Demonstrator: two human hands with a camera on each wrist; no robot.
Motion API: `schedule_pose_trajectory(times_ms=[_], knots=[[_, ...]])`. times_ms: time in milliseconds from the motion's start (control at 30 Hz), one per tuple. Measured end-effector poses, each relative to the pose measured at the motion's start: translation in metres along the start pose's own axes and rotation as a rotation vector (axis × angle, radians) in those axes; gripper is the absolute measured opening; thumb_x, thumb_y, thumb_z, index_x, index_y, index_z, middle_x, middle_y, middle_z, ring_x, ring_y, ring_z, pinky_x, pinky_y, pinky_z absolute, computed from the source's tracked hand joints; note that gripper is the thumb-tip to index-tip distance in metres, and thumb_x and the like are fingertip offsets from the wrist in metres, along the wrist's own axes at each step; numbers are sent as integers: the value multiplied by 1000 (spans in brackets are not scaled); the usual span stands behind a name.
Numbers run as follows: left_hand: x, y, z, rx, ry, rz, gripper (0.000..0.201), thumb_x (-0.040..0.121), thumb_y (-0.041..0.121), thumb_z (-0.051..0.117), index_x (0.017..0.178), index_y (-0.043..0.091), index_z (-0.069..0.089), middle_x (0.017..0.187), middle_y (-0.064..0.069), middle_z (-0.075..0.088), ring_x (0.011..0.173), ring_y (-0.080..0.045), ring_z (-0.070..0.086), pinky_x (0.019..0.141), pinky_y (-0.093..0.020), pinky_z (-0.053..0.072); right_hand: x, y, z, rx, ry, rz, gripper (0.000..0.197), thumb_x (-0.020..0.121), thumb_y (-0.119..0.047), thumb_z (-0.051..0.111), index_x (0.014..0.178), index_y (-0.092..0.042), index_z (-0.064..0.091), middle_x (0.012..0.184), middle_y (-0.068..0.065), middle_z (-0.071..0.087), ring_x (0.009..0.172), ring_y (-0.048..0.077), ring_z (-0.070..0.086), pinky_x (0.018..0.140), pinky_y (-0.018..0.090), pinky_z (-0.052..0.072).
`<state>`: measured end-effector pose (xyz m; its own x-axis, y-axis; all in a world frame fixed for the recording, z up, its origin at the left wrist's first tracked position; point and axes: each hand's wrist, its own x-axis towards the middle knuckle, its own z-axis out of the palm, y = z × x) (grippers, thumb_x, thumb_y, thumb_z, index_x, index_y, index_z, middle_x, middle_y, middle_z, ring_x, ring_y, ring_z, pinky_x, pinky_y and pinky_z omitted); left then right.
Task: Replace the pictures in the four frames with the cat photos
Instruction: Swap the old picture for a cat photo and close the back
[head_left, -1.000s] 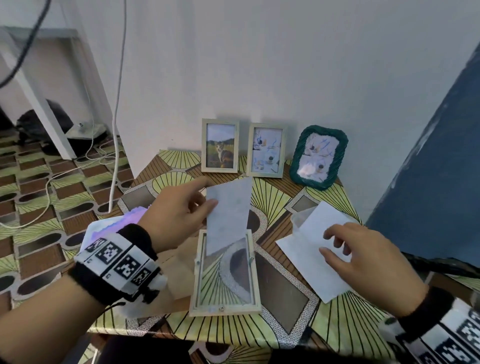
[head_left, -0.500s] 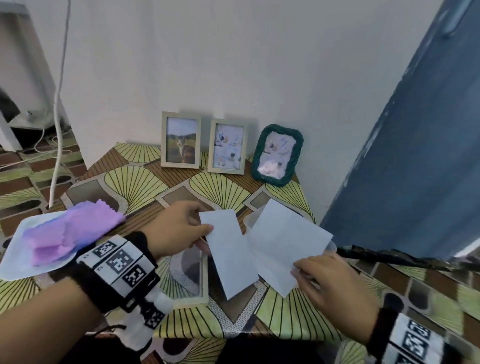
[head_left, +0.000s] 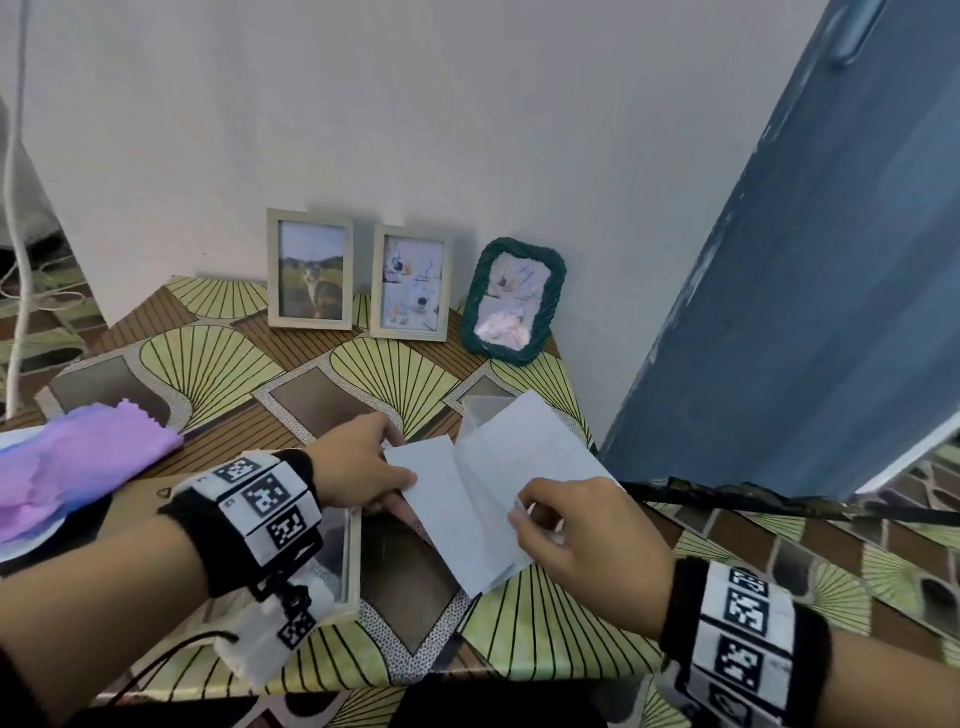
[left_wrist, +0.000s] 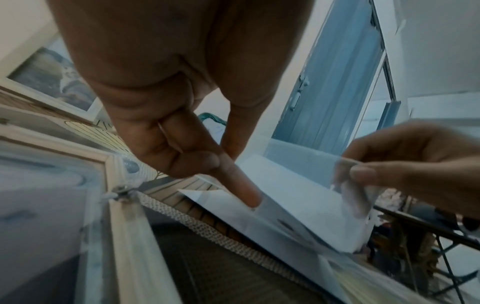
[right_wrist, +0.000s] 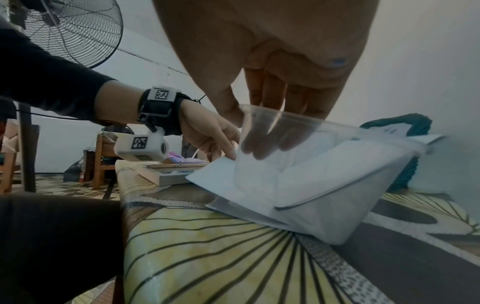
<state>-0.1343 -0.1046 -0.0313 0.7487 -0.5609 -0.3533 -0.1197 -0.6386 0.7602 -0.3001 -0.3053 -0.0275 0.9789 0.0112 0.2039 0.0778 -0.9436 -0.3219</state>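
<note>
Near counter (head_left: 545, 639) edge: left hand (head_left: 358, 470) pinches removed photo (head_left: 457, 525), face down; right hand (head_left: 582, 540) pinches clear sleeve (right_wrist: 311, 164) open w/ spare prints. Emptied frame (head_left: 353, 561) lies flat beside, ready for refill.

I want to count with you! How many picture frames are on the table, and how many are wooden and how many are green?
Wooden frames: 3, two standing at the wall, cat photo frame and pastel picture frame, plus the open frame lying flat by the left hand.
Green frames: 1, the green frame.
Total: 4 frames.
</note>
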Motion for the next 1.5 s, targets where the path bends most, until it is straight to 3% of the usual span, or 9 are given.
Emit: schedule_pose_trajectory(times_ms=[167, 333, 533, 633, 800, 933, 1067, 1200, 1500], knots=[[15, 5, 9, 129, -3, -48, 25, 91, 17, 66, 100, 18, 42, 60, 1, 72, 42, -9, 62, 38, -19, 41, 4, -7, 1, -28, -43, -23, 32, 95, -49, 43, 86, -24, 60, 70, -8, 65, 65, 12, 57, 62, 35, 49], [26, 12, 16, 203, 35, -58, 26, 88, 20, 69, 102, 19, 47, 83, -2, 68, 55, -11, 69, 38, -17, 41, 4, -11, 4, -47, -103, -21, 32, 94, -51, 42, 94, -25, 60, 79, -8, 69, 72, 13, 60, 68, 36, 50], [23, 16, 12, 211, 10, -19, 23, 92, 23, 64, 111, 16, 53, 103, -3, 64, 63, -11, 73, 45, -20, 49, 0, -10, 6, -59, -158, -74, 42, 93, -65, 40, 107, -30, 59, 90, -14, 70, 84, 7, 62, 74, 32, 51], [12, 14, 5, 296, 46, 98, 20, 96, 27, 56, 116, 23, 58, 110, 2, 62, 64, -8, 72, 67, -27, 58, -3, -6, -1, -15, -140, -73, 60, 87, -79, 34, 113, -32, 61, 88, -18, 68, 83, 2, 61, 73, 25, 50], [-6, 15, 2, 57, 161, 205, 38, 94, 41, 57, 131, 35, 51, 122, 8, 54, 94, -7, 61, 75, -27, 52, 3, 20, -26, -57, 39, -65, 40, 95, -58, 41, 96, -29, 67, 75, -17, 62, 70, 2, 58, 67, 25, 52], [-10, 15, 16, -131, 175, 189, 57, 89, 37, 66, 141, 36, 42, 134, 13, 47, 118, -10, 52, 97, -32, 47, 17, 45, -42, -142, 88, 2, 23, 91, -48, 54, 88, -29, 64, 74, -14, 58, 69, 3, 55, 65, 31, 52], [-5, 11, 25, -187, 117, 186, 69, 86, 28, 72, 145, 26, 37, 144, 7, 46, 124, -16, 53, 107, -40, 43, 30, 56, -40, -98, -9, 117, 28, 82, -61, 63, 84, -34, 61, 76, -13, 59, 71, 4, 57, 65, 32, 54], [-3, 5, 25, -193, 108, 184, 68, 84, 28, 75, 142, 28, 40, 142, 9, 50, 118, -20, 58, 101, -45, 49, 41, 54, -35, -100, -90, 167, 33, 74, -59, 73, 77, -31, 57, 70, -12, 59, 67, 5, 56, 60, 29, 51], [0, 3, 28, -175, 154, 207, 71, 82, 28, 77, 143, 27, 40, 137, 10, 54, 111, -15, 61, 93, -35, 52, 56, 48, -36, -118, -181, 248, 32, 87, -42, 68, 68, -30, 46, 69, -11, 53, 65, 7, 48, 58, 26, 34]])
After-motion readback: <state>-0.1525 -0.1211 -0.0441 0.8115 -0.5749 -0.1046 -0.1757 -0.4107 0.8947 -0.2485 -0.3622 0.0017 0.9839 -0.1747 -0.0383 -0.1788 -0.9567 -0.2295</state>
